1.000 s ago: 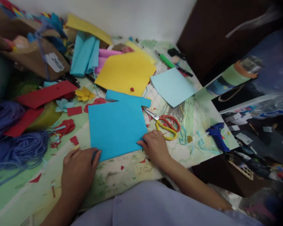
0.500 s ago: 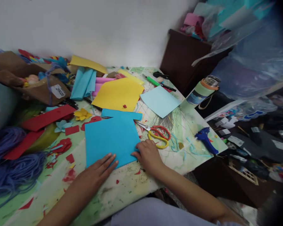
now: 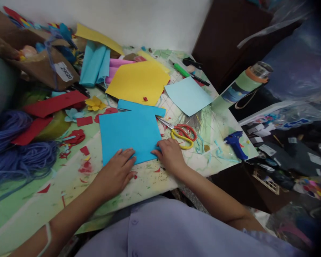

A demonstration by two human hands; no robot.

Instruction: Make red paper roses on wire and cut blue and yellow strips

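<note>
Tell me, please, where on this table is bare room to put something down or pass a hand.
The widest patch is the stained tabletop between the blue paper and the near edge, beside the left hand and right hand; small scraps lie there. A smaller one lies between the scissors and the glue gun. The far left is crowded: purple-blue yarn, red paper strips.

Hidden beneath the left hand [image 3: 115,169] and the right hand [image 3: 171,153]: the lower edge of the blue paper [image 3: 130,135]. Cut off by the left edge of the view: the cardboard box [image 3: 40,62] and the purple yarn [image 3: 24,157]. Cut off by the bottom edge: the left arm [image 3: 69,210] and the shirt [image 3: 160,228]. Too tilted to read for sure: the label [image 3: 62,71] on the box. Blurred along the right side: the plastic sheet [image 3: 291,64]. Too small to tell apart: the scattered clutter [image 3: 283,153] at lower right.
</note>
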